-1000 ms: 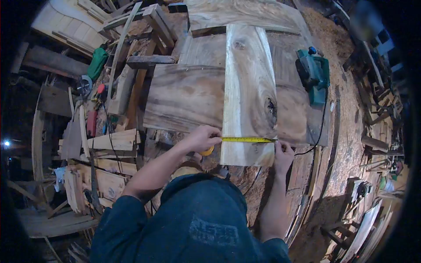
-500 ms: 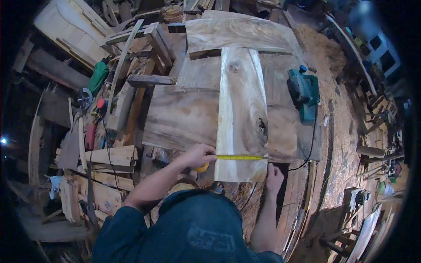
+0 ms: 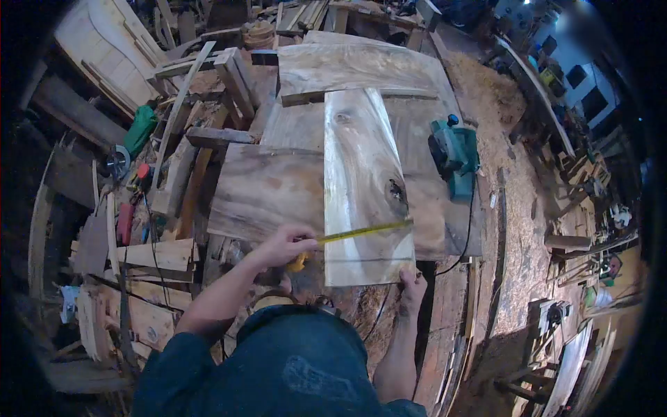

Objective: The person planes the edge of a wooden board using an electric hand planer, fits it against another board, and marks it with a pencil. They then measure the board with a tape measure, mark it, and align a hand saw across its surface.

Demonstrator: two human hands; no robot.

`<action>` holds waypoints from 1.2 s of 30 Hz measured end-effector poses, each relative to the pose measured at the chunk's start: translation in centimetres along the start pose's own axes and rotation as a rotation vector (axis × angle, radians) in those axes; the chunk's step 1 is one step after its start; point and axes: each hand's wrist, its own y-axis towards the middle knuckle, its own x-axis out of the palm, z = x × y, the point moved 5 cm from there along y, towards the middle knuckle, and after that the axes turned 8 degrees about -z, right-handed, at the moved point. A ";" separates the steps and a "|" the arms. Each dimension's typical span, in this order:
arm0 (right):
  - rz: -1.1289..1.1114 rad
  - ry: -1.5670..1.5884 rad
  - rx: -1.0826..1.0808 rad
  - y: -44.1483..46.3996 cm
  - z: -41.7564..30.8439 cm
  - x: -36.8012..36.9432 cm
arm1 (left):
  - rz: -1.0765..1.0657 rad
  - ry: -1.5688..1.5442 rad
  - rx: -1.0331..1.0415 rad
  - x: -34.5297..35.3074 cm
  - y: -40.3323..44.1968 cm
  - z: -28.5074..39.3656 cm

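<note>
A long light board [image 3: 361, 160] with a dark knot lies over wider brown boards [image 3: 267, 187]. Across its lower part runs a yellow tape blade [image 3: 365, 231], slanting up to the right. My left hand [image 3: 286, 247] is closed on the tape measure at the board's left edge, with the yellow case [image 3: 299, 262] just below the fingers. At the board's lower right corner is my right hand [image 3: 412, 283], its fingers closed against the edge. A thin dark line crosses the board below the tape.
A green power planer [image 3: 456, 156] rests on the boards to the right, its black cord trailing down. Another wide board [image 3: 361, 66] lies at the far end. Wood pieces, a circular saw blade [image 3: 119, 161] and a red tool [image 3: 126, 222] are at the left.
The tape's free end has swung up along the board, away from my right hand, so the blade now slants. The whole view has shifted, with the boards now further left and lower.
</note>
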 end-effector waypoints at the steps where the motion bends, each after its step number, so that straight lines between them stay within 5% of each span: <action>1: -0.025 -0.110 -0.047 -0.1 -1.9 0.7 | 0.060 -0.009 0.025 -0.6 -0.7 0.8; 7: -0.134 -0.794 -0.591 -2.4 -9.8 9.4 | 0.398 -0.052 0.128 -3.9 -7.7 2.9; 10: -0.184 -0.931 -0.602 -4.2 -12.3 14.7 | 0.561 -0.217 0.105 -4.7 -11.6 3.3; 13: -0.323 -0.928 -0.857 -4.9 -10.7 16.6 | 0.650 -0.185 0.150 -5.5 -14.4 1.7; 17: -0.788 -0.834 -1.036 -5.2 -2.3 17.2 | 0.710 -0.195 0.043 -5.3 -16.6 1.0; 21: -1.062 -1.222 -1.295 -6.5 4.1 15.8 | 0.676 -0.078 -0.043 -4.4 -16.8 -0.8; 25: -1.030 -1.014 -0.968 -5.3 4.3 14.7 | 0.459 0.070 -0.206 -2.0 -13.5 -2.5; 28: -0.824 -1.009 -0.703 -1.8 4.2 11.2 | 0.368 0.181 -0.182 -0.7 -10.6 -4.5; 30: -0.379 -0.959 -0.584 0.9 1.6 9.9 | 0.360 0.195 -0.127 -0.2 -9.1 -5.1; 32: -0.179 -0.956 -0.388 3.6 -0.3 8.6 | 0.370 0.288 -0.115 0.1 -8.0 -4.8; 36: -0.085 -0.887 -0.249 8.0 2.0 6.6 | 0.380 0.379 -0.188 0.1 -7.0 -3.9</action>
